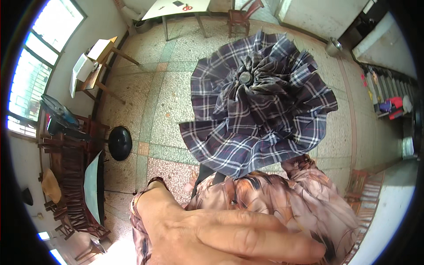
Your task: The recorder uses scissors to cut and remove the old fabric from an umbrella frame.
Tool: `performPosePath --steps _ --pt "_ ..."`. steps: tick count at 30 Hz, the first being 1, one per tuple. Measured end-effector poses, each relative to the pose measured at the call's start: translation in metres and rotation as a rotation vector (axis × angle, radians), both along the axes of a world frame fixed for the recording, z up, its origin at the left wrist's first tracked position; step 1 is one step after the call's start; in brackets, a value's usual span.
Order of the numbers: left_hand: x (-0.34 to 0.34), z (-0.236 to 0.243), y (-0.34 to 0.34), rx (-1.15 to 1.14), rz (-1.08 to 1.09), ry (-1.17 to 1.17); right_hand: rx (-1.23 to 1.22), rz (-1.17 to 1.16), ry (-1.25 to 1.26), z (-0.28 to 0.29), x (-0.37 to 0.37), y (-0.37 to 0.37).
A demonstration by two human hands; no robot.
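Observation:
A half-folded umbrella point(265, 119) in dark blue plaid with white lines spreads out in front of me. Its cloth hangs in loose ruffles around a dark round tip point(245, 78), which faces up toward me. My right arm, in a patterned brown-pink sleeve point(304, 170), reaches to the umbrella's near edge, where the cloth hides the hand. Very close at the bottom of the view is my left hand point(229, 234), its back showing and fingers stretched toward the right. Nothing shows in it; its lower part is cut off by the frame.
A white table point(176, 8) with red-handled scissors point(187, 7) stands far ahead beside a red-brown chair point(240, 20). At left are a fan point(62, 117), a black round stool point(120, 143), a wooden bench point(73, 194) and a small table with boxes point(99, 49). A metal bin point(334, 46) stands far right.

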State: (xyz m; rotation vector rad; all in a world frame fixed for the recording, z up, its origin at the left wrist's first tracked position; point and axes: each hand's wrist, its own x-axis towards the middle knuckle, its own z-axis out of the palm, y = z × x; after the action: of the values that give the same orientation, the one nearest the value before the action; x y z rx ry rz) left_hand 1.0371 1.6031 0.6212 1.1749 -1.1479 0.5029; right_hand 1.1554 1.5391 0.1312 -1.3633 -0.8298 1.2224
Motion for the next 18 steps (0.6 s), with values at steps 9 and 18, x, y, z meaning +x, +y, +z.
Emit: performPosePath --steps 9,18 --pt "0.162 -0.067 0.126 0.652 0.948 -0.074 -0.089 0.032 -0.259 0.039 0.158 0.061" --pt "0.306 -0.132 0.270 0.534 1.024 0.886 -0.172 0.167 -0.474 0.098 0.386 0.155"
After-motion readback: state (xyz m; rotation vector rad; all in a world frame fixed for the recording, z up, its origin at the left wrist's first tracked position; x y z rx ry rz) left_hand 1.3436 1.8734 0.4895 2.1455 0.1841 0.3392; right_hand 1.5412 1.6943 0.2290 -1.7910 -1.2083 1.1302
